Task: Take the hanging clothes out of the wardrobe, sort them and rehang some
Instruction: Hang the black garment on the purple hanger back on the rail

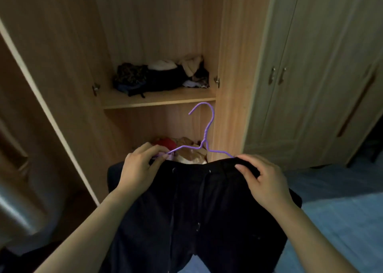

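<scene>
Holding a pair of black drawstring trousers (186, 210) by the waistband, the person keeps the garment close to the body, its legs hanging down out of view. The left hand (138, 165) pinches one end of a purple wire hanger (205, 136) with curled fingers. The right hand (263, 181) grips the waistband where it covers the hanger's other end. The hook stands upright between them, free of any rail.

By my reading the task is midway. This garment is out of the wardrobe (145, 24) and is being handled on its hanger, so hanging it or setting it aside is yet to come. No rail and no hanging clothes show in the open compartment.

Just beyond the hands, a loose pile of red and tan clothes (186, 148) lies in the lower compartment. Above it a wooden shelf (157, 100) carries dark and pale bundled clothes (161, 75). An open door (51, 65) angles away at the left. To the right stands a second, paler cupboard (310, 65) with its doors closed. Below it spreads a blue surface (342, 221), perhaps floor or bedding; the dim light leaves that unclear.
</scene>
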